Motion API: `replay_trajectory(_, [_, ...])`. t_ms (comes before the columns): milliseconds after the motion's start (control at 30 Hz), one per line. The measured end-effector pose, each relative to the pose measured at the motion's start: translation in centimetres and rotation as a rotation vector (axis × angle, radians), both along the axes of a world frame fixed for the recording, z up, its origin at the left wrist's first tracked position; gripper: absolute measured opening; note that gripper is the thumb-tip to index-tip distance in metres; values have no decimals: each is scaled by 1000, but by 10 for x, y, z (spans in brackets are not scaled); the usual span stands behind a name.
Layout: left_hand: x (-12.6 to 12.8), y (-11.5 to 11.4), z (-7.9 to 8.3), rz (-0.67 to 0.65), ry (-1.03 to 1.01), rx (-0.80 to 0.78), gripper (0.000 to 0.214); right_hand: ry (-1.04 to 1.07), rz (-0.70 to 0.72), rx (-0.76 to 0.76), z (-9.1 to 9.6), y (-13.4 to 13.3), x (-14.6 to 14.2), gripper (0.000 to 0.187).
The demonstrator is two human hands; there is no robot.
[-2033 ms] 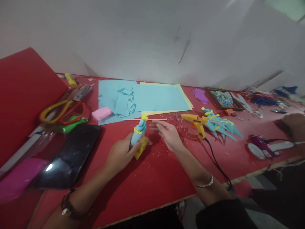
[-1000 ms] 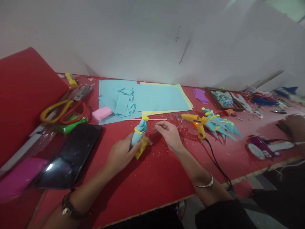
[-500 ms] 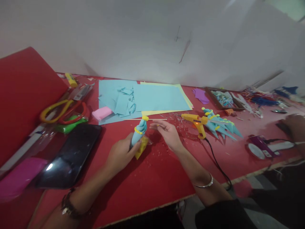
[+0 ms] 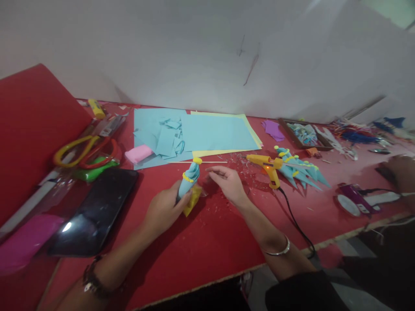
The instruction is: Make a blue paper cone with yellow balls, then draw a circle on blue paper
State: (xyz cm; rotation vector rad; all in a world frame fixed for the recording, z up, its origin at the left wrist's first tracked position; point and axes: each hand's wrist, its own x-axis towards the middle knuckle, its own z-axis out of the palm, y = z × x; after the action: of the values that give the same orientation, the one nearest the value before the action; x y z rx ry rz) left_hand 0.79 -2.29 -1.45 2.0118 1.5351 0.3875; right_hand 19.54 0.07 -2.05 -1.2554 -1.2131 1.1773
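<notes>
Head view. The left hand (image 4: 164, 207) grips a blue paper cone (image 4: 189, 180) by its lower half, wide end up and tilted slightly right, with a yellow scrap (image 4: 192, 200) pressed beneath it against the red table (image 4: 210, 242). A yellow band rings the cone near its top.

Change over the last two seconds: the right hand (image 4: 228, 183) first lay open with fingers spread toward the cone, then pinched its fingertips together, then loosened; now it is released, palm down, fingers half curled, holding nothing that can be made out. It has stayed just right of the cone without touching it. The left hand and cone have not shifted. Judged from this, the fingers were working at something small, perhaps glue residue, while the cone waited in a fixed grasp.

Pose: both forearms rest low over the table, converging toward the cone; the right wrist carries a bangle (image 4: 278, 249), the left a watch (image 4: 90, 276).

Surroundings: a thin stick (image 4: 210, 162) with a yellow bead lies just behind the cone; a glue gun (image 4: 267, 166) stands to the right beside finished cones (image 4: 301, 170); blue sheets (image 4: 207, 131) lie behind; scissors (image 4: 84, 151) and a phone (image 4: 94, 211) at left. Another person's hand (image 4: 400, 166) shows at far right.
</notes>
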Motion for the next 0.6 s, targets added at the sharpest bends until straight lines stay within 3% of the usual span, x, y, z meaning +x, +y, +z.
replay_trajectory(600, [-1, 0, 0, -3, 6, 8, 40, -67, 6, 42, 2, -1, -1, 22])
